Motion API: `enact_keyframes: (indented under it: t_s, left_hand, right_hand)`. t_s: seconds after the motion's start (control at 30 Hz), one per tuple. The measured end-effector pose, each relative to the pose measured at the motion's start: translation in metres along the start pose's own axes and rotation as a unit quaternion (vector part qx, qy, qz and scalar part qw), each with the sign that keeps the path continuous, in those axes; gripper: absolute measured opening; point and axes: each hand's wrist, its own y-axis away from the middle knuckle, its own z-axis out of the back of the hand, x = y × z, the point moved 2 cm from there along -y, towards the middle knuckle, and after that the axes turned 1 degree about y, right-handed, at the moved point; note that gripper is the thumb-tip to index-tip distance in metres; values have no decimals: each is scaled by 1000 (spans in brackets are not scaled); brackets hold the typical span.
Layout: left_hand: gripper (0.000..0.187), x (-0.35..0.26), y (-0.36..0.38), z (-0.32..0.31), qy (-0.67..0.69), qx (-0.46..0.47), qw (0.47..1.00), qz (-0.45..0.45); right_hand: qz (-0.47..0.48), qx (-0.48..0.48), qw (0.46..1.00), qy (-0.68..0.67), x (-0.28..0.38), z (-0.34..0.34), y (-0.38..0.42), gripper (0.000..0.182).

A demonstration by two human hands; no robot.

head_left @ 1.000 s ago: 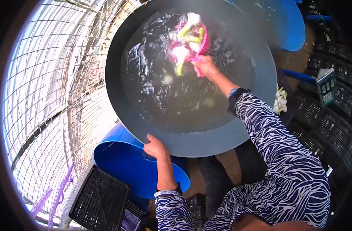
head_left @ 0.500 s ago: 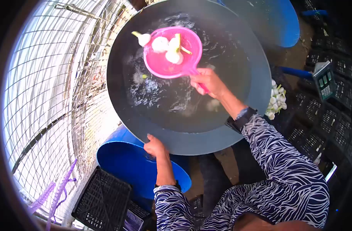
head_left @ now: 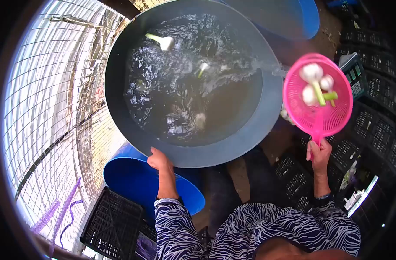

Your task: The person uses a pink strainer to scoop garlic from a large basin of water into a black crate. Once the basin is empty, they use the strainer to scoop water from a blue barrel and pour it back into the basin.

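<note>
My right hand [head_left: 319, 152] is closed round the handle of a pink plastic strainer [head_left: 296, 113], held out to the right of a big grey tub. Garlic bulbs [head_left: 312, 73] with green stem stubs lie in its bowl. My left hand [head_left: 160, 160] grips the near rim of the grey tub [head_left: 193, 157], its thumb up against the edge. Inside, the tub's water [head_left: 232, 108] is rippling. One garlic bulb [head_left: 167, 43] floats near the far left side, and a smaller one [head_left: 203, 66] bobs near the middle. A pale round shape [head_left: 199, 120] shows blurred in the water.
A blue barrel [head_left: 133, 173] stands below the tub's near left edge, beside a black crate [head_left: 111, 219]. Wire mesh [head_left: 59, 108] runs along the left. At the right are a digital scale [head_left: 355, 76] and stacked black crates [head_left: 371, 121]. Another blue container [head_left: 309, 19] holds water behind.
My right hand has lifted the strainer with garlic from the water and swung it right, past the tub's rim. The bulb at its left edge now floats in the water. My left hand stays on the rim.
</note>
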Motion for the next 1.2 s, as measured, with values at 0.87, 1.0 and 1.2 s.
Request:
enact_keyframes:
  t_s: [0.87, 1.0, 1.2]
  left_hand:
    - [43, 3, -9, 1, -70, -6, 998, -7]
    - [40, 1, -5, 3, -34, -5, 999, -8]
    - [39, 6, -10, -2, -27, -10, 1000, -1]
  right_hand:
    - [134, 71, 811, 565, -27, -257, -221, 23]
    - [16, 154, 897, 415, -41, -299, -231, 22]
    - [-219, 275, 917, 190, -54, -301, -205, 32]
